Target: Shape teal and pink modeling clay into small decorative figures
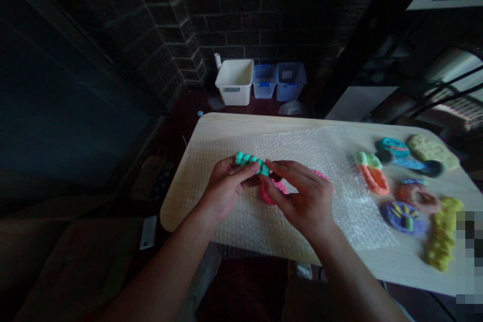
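The left hand (225,188) grips a knobbly green strip (244,158) between thumb and fingers; the right hand (306,200) has its fingertips closed on the strip's right end; beneath both hands, a pink piece (268,196), partly hidden, lies over bubble wrap (309,145); well right of them, a purple disc (396,222) rests on the tabletop (241,123).

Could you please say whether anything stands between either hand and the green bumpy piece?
Nothing visible does: the left hand holds the green bumpy piece, the right hand is at its right end, and the pink piece shows below.
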{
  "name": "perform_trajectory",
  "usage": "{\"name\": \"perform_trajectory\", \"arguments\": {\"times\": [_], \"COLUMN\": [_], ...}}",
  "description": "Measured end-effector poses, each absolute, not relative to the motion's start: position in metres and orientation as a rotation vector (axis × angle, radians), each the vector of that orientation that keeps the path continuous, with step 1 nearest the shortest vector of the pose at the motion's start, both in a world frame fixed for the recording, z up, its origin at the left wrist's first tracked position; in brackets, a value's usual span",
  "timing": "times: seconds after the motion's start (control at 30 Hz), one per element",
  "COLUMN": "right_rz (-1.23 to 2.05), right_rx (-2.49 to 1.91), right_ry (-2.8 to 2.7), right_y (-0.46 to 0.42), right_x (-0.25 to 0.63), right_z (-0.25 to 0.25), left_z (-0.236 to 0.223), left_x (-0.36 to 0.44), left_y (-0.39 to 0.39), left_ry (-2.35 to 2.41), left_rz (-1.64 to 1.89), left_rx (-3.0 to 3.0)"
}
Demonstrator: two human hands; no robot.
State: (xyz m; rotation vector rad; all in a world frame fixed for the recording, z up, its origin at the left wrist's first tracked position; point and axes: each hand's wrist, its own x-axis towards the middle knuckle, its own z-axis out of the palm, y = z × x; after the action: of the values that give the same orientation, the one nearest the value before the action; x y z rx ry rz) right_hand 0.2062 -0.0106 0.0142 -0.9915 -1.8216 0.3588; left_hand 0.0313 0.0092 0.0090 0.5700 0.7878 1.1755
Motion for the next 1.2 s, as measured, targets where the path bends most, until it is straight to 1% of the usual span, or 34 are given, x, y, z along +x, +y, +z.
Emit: {"name": "perform_trajectory", "arguments": {"times": [0.43,0.5,0.67,0.73,0.87,1.03,1.2], "right_rz": [0.360,0.433,0.810,0.856,0.812,0.679,0.747], "right_rx": [-0.976,-0.982,-1.108,-1.138,-1.129,-1.144,-1.228], "right_ry": [-1.830,-1.812,-1.510,-1.433,-1.488,-1.575,-1.532], "right_y": [-0.011,-0.012,-0.011,-0.010,-0.008,-0.010,-0.012], "right_x": [0.207,0.206,0.205,0.205,0.205,0.205,0.206], "right_z": [0.017,0.017,0.015,0.014,0.016,0.017,0.013], "left_z": [0.009,0.010,0.009,0.007,0.001,-0.005,-0.010], "left_x": [0.030,0.030,0.031,0.032,0.034,0.033,0.032], "left_y": [0.010,0.011,0.009,0.009,0.010,0.010,0.012], "left_ry": [0.782,0.799,0.794,0.791,0.809,0.817,0.847], "left_rz": [1.165,1.172,1.209,1.209,1.248,1.272,1.278], "left_rx": [0.591,0.605,0.646,0.671,0.729,0.763,0.807]}}
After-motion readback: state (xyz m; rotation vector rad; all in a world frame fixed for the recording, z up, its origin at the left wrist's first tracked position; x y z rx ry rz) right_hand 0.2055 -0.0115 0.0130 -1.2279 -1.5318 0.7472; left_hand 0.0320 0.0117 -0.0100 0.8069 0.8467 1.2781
